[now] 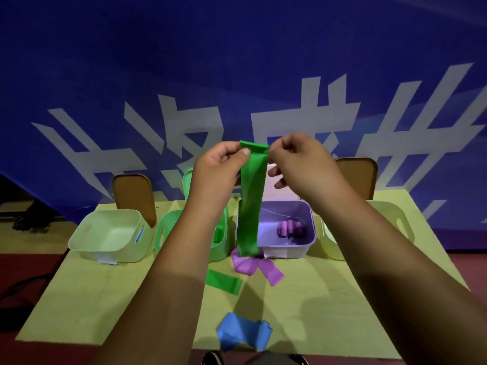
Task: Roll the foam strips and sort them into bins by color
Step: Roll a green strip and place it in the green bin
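A long green foam strip [250, 201] hangs in the air in front of me, its top edge folded over. My left hand [218, 169] pinches the top left corner and my right hand [297, 164] pinches the top right corner. Behind the strip stands a purple bin [312, 233] with purple rolls [290, 227] inside. A green bin [164, 230] is partly hidden by my left forearm and holds a green roll [217, 234]. On the table lie another green strip [224, 281], purple strips [257, 267] and blue strips [242, 333].
A pale green bin [110, 235] stands at the left and a pale yellow bin [395, 219] at the right, with brown lids [134, 196] propped behind them. The yellow-green table [87, 299] ends near me; a blue banner hangs behind.
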A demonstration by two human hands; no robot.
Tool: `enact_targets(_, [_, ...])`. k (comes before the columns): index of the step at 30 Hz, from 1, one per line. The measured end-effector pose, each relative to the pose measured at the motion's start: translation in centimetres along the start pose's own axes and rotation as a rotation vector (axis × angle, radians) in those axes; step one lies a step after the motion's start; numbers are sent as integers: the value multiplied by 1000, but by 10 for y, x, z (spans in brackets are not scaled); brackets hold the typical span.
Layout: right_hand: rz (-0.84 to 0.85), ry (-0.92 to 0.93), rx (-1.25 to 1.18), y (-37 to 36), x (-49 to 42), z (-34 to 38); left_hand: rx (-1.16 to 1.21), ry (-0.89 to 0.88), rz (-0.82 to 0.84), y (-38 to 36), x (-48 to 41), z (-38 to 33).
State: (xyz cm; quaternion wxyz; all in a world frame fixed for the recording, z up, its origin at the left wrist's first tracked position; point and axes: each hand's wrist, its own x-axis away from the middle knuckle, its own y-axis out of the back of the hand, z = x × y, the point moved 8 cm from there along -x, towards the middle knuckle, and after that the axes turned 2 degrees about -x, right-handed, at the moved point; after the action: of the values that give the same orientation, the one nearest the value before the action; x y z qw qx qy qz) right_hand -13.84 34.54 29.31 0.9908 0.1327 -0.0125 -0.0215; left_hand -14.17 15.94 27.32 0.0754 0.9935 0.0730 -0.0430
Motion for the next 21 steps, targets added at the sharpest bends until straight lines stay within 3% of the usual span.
enact_targets(13, [92, -10, -182, -10, -10, -14, 44, 57, -93, -3, 19, -2])
enact_targets(21, [211, 79, -118, -15, -9, -7, -103, -11, -142, 1, 23, -17])
